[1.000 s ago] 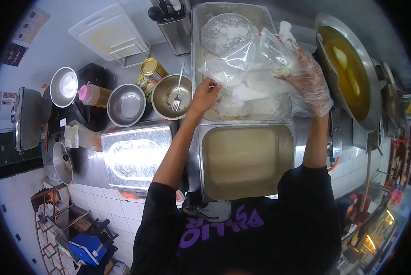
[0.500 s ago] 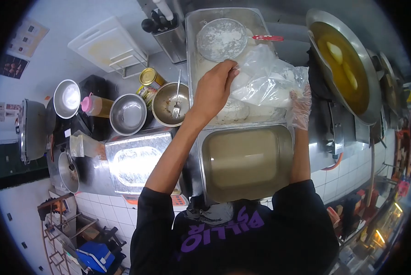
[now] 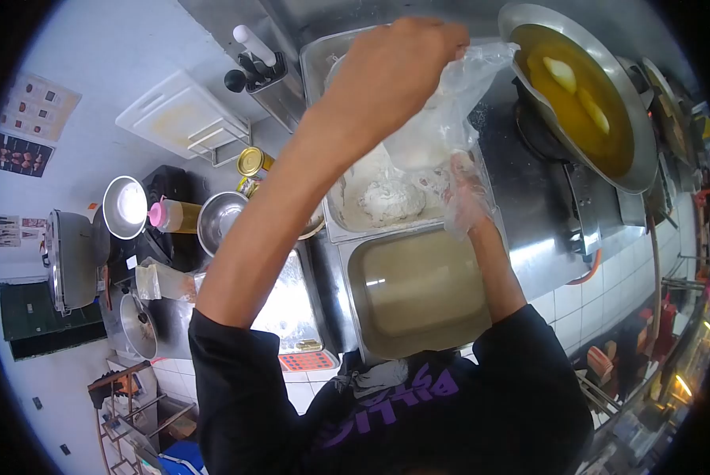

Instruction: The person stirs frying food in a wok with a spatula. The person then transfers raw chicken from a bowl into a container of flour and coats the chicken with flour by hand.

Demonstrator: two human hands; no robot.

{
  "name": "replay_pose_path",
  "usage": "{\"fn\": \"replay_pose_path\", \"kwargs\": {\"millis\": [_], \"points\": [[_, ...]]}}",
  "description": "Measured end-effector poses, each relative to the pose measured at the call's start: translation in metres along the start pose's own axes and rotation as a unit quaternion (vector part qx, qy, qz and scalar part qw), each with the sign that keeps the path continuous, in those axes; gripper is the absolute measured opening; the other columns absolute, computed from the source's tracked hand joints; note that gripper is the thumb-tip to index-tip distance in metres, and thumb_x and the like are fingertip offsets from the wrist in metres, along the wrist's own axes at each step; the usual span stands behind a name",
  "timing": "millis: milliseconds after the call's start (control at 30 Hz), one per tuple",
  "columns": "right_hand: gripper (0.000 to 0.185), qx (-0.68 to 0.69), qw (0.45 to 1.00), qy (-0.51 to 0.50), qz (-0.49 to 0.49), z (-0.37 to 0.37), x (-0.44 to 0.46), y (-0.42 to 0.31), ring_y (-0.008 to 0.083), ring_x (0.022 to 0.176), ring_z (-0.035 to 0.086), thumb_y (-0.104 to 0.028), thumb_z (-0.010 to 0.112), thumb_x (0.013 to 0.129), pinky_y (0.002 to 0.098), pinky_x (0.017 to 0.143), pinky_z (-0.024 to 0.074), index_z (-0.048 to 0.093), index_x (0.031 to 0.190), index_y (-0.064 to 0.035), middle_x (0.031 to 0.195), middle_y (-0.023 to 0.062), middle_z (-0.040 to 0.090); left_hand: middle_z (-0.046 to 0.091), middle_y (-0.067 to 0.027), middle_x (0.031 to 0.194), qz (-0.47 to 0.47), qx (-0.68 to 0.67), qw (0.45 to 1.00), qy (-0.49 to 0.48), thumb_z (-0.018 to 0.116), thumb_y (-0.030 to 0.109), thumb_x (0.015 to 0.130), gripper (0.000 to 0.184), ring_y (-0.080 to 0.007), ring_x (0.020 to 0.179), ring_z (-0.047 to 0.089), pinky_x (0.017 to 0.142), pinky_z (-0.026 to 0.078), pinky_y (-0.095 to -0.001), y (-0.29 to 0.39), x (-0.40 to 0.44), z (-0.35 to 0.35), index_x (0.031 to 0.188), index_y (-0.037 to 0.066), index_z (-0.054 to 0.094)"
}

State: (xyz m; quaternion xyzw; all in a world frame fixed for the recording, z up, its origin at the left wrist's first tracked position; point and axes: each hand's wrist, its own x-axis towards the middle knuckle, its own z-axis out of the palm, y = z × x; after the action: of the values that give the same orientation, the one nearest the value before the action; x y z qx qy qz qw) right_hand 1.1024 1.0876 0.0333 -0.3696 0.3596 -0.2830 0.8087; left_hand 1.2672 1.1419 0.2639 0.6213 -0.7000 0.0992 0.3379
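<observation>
My left hand (image 3: 414, 59) is bare and raised over the flour tray (image 3: 335, 226), its fingers pinched on the top of a clear plastic bag (image 3: 442, 131). The bag hangs down over the tray with something whitish inside. My right hand (image 3: 467, 198), in a clear plastic glove, holds the bag low on its right side; its fingertips are partly blurred. A flour-covered lump (image 3: 394, 198) lies in the loose flour near the tray's front. Much of the tray's back is hidden behind my left hand and the bag.
A deep pan of cloudy liquid (image 3: 418, 289) adjoins the tray in front. At the right, a wok (image 3: 521, 24) of oil holds two pale pieces. Left stand a metal bowl (image 3: 212, 224), a pink-capped bottle (image 3: 177, 215), cutting boards (image 3: 161, 111) and a utensil holder (image 3: 280, 95).
My left hand has lifted away from me, stretching the plastic bag upright. My right hand has moved left and slightly down. The view has shifted, and the red-handled strainer is now mostly hidden.
</observation>
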Motion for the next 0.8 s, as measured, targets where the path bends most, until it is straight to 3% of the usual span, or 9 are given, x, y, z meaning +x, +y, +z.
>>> {"fn": "replay_pose_path", "kwargs": {"millis": [67, 167, 200, 267, 400, 567, 633, 767, 800], "points": [[0.049, -0.024, 0.998, 0.010, 0.063, 0.017, -0.008, -0.021, 0.0169, 0.093, 0.061, -0.040, 0.060, 0.088, 0.0264, 0.070, 0.0496, 0.051, 0.121, -0.0056, 0.110, 0.0052, 0.060, 0.063, -0.0162, 0.090, 0.030, 0.024, 0.999, -0.019, 0.052, 0.017, 0.089, 0.018, -0.0373, 0.085, 0.058, 0.073, 0.046, -0.0430, -0.010, 0.004, 0.001, 0.095, 0.003, 0.061], [0.050, -0.391, 0.912, -0.078, 0.098, -0.008, 0.011, -0.030, 0.0230, 0.107, 0.057, -0.041, 0.057, 0.088, 0.0317, 0.083, 0.0483, 0.052, 0.121, -0.0031, 0.120, 0.0117, 0.056, 0.064, -0.0160, 0.089, 0.043, 0.025, 0.998, -0.048, 0.051, 0.017, 0.089, 0.018, -0.0368, 0.086, 0.058, 0.074, 0.045, -0.0434, -0.010, 0.006, -0.001, 0.096, 0.004, 0.062], [0.050, -0.394, 0.910, -0.080, 0.104, -0.007, 0.010, -0.032, 0.0230, 0.107, 0.057, -0.041, 0.057, 0.088, 0.0317, 0.083, 0.0483, 0.052, 0.121, -0.0031, 0.120, 0.0117, 0.056, 0.064, -0.0160, 0.089, 0.036, 0.023, 0.998, -0.049, 0.051, 0.017, 0.089, 0.018, -0.0368, 0.086, 0.058, 0.074, 0.045, -0.0434, -0.017, 0.003, 0.003, 0.096, 0.004, 0.062], [0.061, -0.705, 0.691, -0.158, -0.010, -0.002, 0.008, -0.040, 0.0306, 0.122, 0.046, -0.043, 0.058, 0.085, 0.0376, 0.099, 0.0385, 0.047, 0.127, -0.0012, 0.131, 0.0202, 0.047, 0.064, -0.0142, 0.092, 0.033, 0.044, 0.994, -0.091, 0.048, 0.017, 0.089, 0.019, -0.0353, 0.087, 0.059, 0.074, 0.046, -0.0430, -0.040, -0.001, 0.019, 0.098, 0.006, 0.061], [0.075, -0.755, 0.579, -0.308, 0.006, 0.013, 0.046, 0.001, 0.0352, 0.127, 0.038, -0.048, 0.063, 0.077, 0.0384, 0.106, 0.0303, 0.040, 0.135, -0.0075, 0.137, 0.0231, 0.039, 0.063, -0.0125, 0.095, 0.035, 0.072, 0.988, -0.134, 0.046, 0.015, 0.087, 0.020, -0.0341, 0.088, 0.059, 0.074, 0.047, -0.0413, -0.073, -0.010, 0.043, 0.100, 0.008, 0.060], [0.082, -0.730, 0.530, -0.430, -0.028, 0.058, 0.076, 0.055, 0.0367, 0.122, 0.043, -0.048, 0.067, 0.072, 0.0418, 0.100, 0.0365, 0.037, 0.139, -0.0119, 0.137, 0.0234, 0.039, 0.065, -0.0064, 0.090, 0.067, 0.197, 0.966, -0.151, 0.053, 0.012, 0.083, 0.020, -0.0266, 0.087, 0.063, 0.071, 0.051, -0.0397, -0.120, -0.036, 0.080, 0.102, 0.014, 0.060], [0.082, -0.797, 0.372, -0.476, 0.003, 0.068, 0.081, 0.074, 0.0371, 0.115, 0.049, -0.044, 0.070, 0.070, 0.0441, 0.096, 0.0390, 0.038, 0.137, -0.0111, 0.131, 0.0240, 0.045, 0.064, -0.0054, 0.095, 0.037, 0.216, 0.965, -0.143, 0.055, 0.010, 0.081, 0.025, -0.0252, 0.091, 0.062, 0.075, 0.050, -0.0401, -0.135, -0.058, 0.098, 0.106, 0.013, 0.058], [0.074, -0.770, 0.369, -0.518, -0.056, 0.061, 0.084, 0.067, 0.0372, 0.110, 0.053, -0.038, 0.070, 0.070, 0.0437, 0.094, 0.0401, 0.043, 0.133, -0.0098, 0.120, 0.0236, 0.054, 0.056, -0.0100, 0.118, -0.029, 0.212, 0.973, -0.084, 0.051, 0.013, 0.088, 0.034, -0.0296, 0.111, 0.052, 0.095, 0.042, -0.0436, -0.138, -0.085, 0.101, 0.122, 0.012, 0.049], [0.070, -0.747, 0.445, -0.491, -0.048, 0.055, 0.086, 0.064, 0.0368, 0.106, 0.055, -0.037, 0.069, 0.071, 0.0432, 0.092, 0.0414, 0.045, 0.130, -0.0093, 0.114, 0.0240, 0.057, 0.056, -0.0100, 0.118, -0.034, 0.212, 0.973, -0.083, 0.051, 0.013, 0.088, 0.034, -0.0296, 0.111, 0.052, 0.095, 0.042, -0.0436, -0.135, -0.090, 0.099, 0.122, 0.012, 0.049]]}}
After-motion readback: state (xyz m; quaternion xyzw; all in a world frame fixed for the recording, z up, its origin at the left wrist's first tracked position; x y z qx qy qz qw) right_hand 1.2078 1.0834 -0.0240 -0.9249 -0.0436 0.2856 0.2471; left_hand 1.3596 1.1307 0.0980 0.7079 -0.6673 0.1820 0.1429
